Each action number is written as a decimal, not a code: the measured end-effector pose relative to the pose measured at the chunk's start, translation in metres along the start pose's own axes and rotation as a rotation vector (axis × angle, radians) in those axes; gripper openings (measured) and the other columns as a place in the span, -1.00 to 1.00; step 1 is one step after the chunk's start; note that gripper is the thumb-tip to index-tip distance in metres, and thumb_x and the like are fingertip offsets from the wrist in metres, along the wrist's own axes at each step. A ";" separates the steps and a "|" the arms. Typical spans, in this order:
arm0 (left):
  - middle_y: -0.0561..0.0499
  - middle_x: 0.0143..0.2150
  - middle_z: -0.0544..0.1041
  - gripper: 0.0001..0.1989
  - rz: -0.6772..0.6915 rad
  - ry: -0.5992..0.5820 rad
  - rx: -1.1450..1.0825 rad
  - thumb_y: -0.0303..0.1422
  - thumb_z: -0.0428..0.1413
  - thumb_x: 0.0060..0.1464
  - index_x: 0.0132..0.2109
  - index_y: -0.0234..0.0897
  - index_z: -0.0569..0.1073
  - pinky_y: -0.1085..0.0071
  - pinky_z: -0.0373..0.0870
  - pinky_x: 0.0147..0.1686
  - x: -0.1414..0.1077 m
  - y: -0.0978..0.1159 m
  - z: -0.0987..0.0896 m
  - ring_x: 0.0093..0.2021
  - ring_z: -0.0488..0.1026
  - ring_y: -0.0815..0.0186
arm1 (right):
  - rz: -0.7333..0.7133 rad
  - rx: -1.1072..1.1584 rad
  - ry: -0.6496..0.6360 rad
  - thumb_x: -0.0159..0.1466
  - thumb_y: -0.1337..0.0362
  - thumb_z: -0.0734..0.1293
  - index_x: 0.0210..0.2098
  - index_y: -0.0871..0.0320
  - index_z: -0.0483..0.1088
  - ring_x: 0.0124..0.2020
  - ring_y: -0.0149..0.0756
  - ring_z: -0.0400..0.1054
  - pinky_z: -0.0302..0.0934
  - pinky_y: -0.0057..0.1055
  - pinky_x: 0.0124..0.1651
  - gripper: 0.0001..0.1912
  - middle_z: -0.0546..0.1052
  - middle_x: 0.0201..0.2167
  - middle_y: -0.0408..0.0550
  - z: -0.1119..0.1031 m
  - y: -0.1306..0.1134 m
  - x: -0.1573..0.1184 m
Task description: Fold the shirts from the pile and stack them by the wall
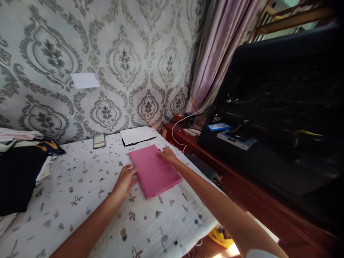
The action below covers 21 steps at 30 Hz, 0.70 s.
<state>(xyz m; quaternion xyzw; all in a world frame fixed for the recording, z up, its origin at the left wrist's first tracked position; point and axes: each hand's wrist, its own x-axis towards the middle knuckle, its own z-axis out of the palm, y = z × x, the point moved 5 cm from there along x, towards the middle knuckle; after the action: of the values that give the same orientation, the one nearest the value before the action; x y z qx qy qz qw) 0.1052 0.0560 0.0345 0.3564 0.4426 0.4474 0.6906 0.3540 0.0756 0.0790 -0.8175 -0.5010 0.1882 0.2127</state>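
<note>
A pink folded cloth [154, 172] lies flat on the bed's white printed sheet [102, 215]. At its left edge is my left hand [125, 182], the fingers apart and slightly bent, with the tips touching the edge. My right hand [168, 155] is at the cloth's upper right edge, its thumb over the top and its other fingers curled at the border. The tips of those fingers are partly hidden. Just beyond the cloth rests a white sheet of paper [137, 135] on top of something dark.
Folded clothes [21, 172] are piled at the left. A small blurred object [99, 141] stands near the patterned wall [123, 64]. To the right, a large black screen [276, 118] stands on a red wooden cabinet [231, 175], and a white cable [177, 125] loops beside the bed.
</note>
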 end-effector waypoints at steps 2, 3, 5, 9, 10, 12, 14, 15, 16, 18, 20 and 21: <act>-0.01 -0.31 0.55 -0.73 -0.166 -0.110 -0.057 -0.47 0.27 -0.01 -0.17 -0.24 0.37 0.30 0.55 -0.33 -0.014 -0.009 0.012 -0.35 0.54 0.26 | 0.031 0.041 -0.021 0.26 0.14 0.36 -0.10 0.26 0.50 -0.03 -0.06 0.44 0.25 -0.34 -0.10 -0.67 0.57 -0.10 0.17 0.002 -0.010 0.017; -0.02 -0.31 0.56 -0.72 -0.228 -0.156 -0.066 -0.48 0.28 -0.04 -0.18 -0.26 0.39 0.30 0.55 -0.35 -0.020 -0.014 0.019 -0.37 0.54 0.26 | 0.042 0.066 -0.030 0.20 0.16 0.41 -0.17 0.25 0.50 -0.09 -0.08 0.46 0.25 -0.36 -0.15 -0.71 0.58 -0.18 0.13 0.002 -0.014 0.022; -0.05 -0.23 0.61 -0.62 -0.292 -0.190 -0.078 -0.51 0.31 -0.11 -0.11 -0.25 0.41 0.32 0.56 -0.37 -0.029 -0.022 0.031 -0.36 0.56 0.26 | 0.061 0.128 -0.048 0.09 0.22 0.48 -0.33 0.22 0.49 -0.23 -0.14 0.46 0.22 -0.39 -0.26 -0.78 0.57 -0.35 0.04 0.002 -0.018 0.028; -0.07 -0.12 0.62 -0.40 -0.265 -0.212 -0.078 -0.61 0.31 -0.26 -0.01 -0.20 0.41 0.37 0.56 -0.36 -0.029 -0.015 0.035 -0.30 0.59 0.25 | 0.074 0.326 -0.076 0.01 0.26 0.51 -0.52 0.19 0.37 -0.51 -0.34 0.32 0.11 -0.45 -0.44 -0.76 0.39 -0.63 -0.18 -0.002 -0.016 0.026; -0.08 -0.14 0.63 -0.40 -0.252 -0.235 -0.054 -0.61 0.30 -0.28 -0.01 -0.22 0.43 0.37 0.55 -0.37 -0.025 -0.006 0.031 -0.31 0.59 0.24 | 0.067 0.387 -0.075 0.03 0.23 0.50 -0.52 0.18 0.36 -0.54 -0.38 0.28 0.08 -0.47 -0.46 -0.75 0.36 -0.65 -0.21 -0.002 -0.013 0.021; -0.09 -0.21 0.63 -0.46 -0.216 -0.273 0.025 -0.59 0.29 -0.27 -0.04 -0.26 0.48 0.40 0.53 -0.41 -0.014 0.018 0.014 -0.37 0.58 0.24 | 0.046 0.504 -0.070 0.06 0.17 0.48 -0.47 0.17 0.35 -0.56 -0.42 0.24 0.06 -0.49 -0.49 -0.73 0.35 -0.64 -0.23 0.002 -0.005 0.005; -0.03 -0.32 0.62 -0.53 -0.186 -0.245 0.128 -0.57 0.29 -0.25 -0.09 -0.28 0.51 0.43 0.50 -0.49 0.000 0.045 -0.012 -0.47 0.53 0.29 | 0.031 0.603 -0.084 0.08 0.11 0.47 -0.43 0.16 0.36 -0.57 -0.43 0.23 0.07 -0.50 -0.51 -0.71 0.38 -0.62 -0.22 0.010 0.007 -0.017; 0.01 -0.37 0.60 -0.58 -0.164 -0.201 0.161 -0.55 0.30 -0.23 -0.12 -0.28 0.52 0.45 0.47 -0.53 0.007 0.058 -0.027 -0.51 0.51 0.32 | 0.021 0.651 -0.114 0.08 0.09 0.47 -0.42 0.15 0.37 -0.58 -0.43 0.23 0.06 -0.50 -0.53 -0.71 0.39 -0.61 -0.21 0.016 0.014 -0.029; 0.03 -0.41 0.58 -0.64 -0.158 -0.151 0.180 -0.54 0.30 -0.21 -0.16 -0.30 0.52 0.46 0.46 -0.55 0.013 0.067 -0.041 -0.54 0.49 0.33 | 0.010 0.689 -0.161 0.06 0.08 0.48 -0.43 0.14 0.37 -0.60 -0.43 0.23 0.06 -0.49 -0.54 -0.70 0.40 -0.61 -0.20 0.022 0.020 -0.041; 0.03 -0.48 0.55 -0.77 -0.154 -0.044 0.169 -0.53 0.29 -0.15 -0.26 -0.33 0.51 0.44 0.47 -0.56 0.019 0.075 -0.065 -0.56 0.48 0.33 | -0.005 0.670 -0.244 0.06 0.09 0.48 -0.49 0.13 0.35 -0.62 -0.41 0.22 0.05 -0.48 -0.55 -0.70 0.40 -0.64 -0.18 0.029 0.029 -0.059; -0.02 -0.49 0.56 -0.86 -0.162 0.031 0.114 -0.55 0.27 -0.10 -0.33 -0.35 0.48 0.42 0.51 -0.52 0.018 0.072 -0.079 -0.54 0.50 0.29 | -0.029 0.487 -0.215 0.10 0.11 0.45 -0.55 0.12 0.34 -0.59 -0.38 0.26 0.08 -0.45 -0.51 -0.71 0.40 -0.64 -0.16 0.024 0.033 -0.066; -0.05 -0.47 0.57 -0.88 -0.162 0.047 0.081 -0.56 0.25 -0.07 -0.33 -0.35 0.48 0.42 0.52 -0.49 0.015 0.068 -0.082 -0.52 0.52 0.28 | -0.046 0.354 -0.149 0.15 0.13 0.42 -0.55 0.12 0.34 -0.54 -0.35 0.30 0.11 -0.43 -0.46 -0.72 0.43 -0.62 -0.14 0.018 0.032 -0.064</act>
<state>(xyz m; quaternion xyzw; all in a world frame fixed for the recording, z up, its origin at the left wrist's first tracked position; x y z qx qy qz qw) 0.0114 0.1012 0.0611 0.3365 0.5038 0.3803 0.6988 0.3405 0.0077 0.0532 -0.7394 -0.4931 0.3285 0.3198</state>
